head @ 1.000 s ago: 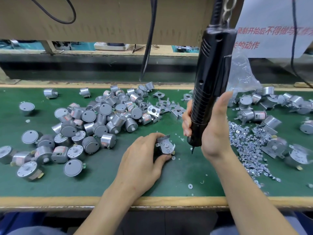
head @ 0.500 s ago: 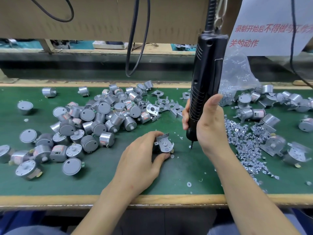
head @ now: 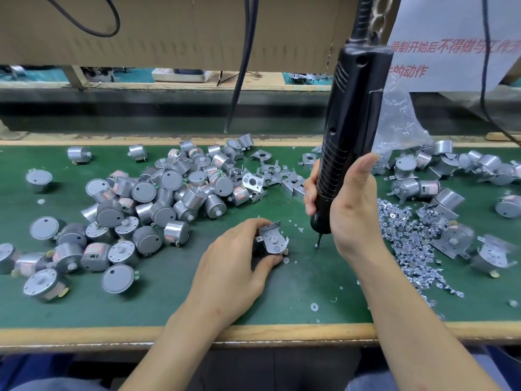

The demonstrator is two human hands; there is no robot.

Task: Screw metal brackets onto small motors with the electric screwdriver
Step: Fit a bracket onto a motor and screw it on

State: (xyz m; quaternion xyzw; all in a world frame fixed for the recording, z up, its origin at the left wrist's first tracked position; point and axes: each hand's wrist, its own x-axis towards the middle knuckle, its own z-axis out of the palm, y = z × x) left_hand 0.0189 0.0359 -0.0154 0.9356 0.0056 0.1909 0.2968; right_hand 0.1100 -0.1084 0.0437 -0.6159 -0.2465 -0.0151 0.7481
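My left hand [head: 236, 263] grips a small silver motor with a metal bracket [head: 273, 240] laid on its top, held down on the green mat. My right hand [head: 351, 210] is curled round the black electric screwdriver [head: 348, 131], which hangs upright from a chain. Its bit tip [head: 318, 244] touches the mat just right of the held motor, apart from the bracket. A heap of loose silver screws [head: 408, 241] lies right of my right hand. Bare motors [head: 158, 204] are piled at the left, and loose brackets [head: 270, 176] lie behind the held motor.
Motors with brackets on them [head: 439, 193] are scattered at the right. A clear plastic bag [head: 400, 128] sits at the back right under a paper notice. Black cables [head: 242, 60] hang over the bench. The wooden front edge [head: 282, 331] runs across below my hands.
The screwdriver has come down and slightly left, from hovering above the mat to its bit touching the mat beside the held motor. My left hand has stayed on the motor.
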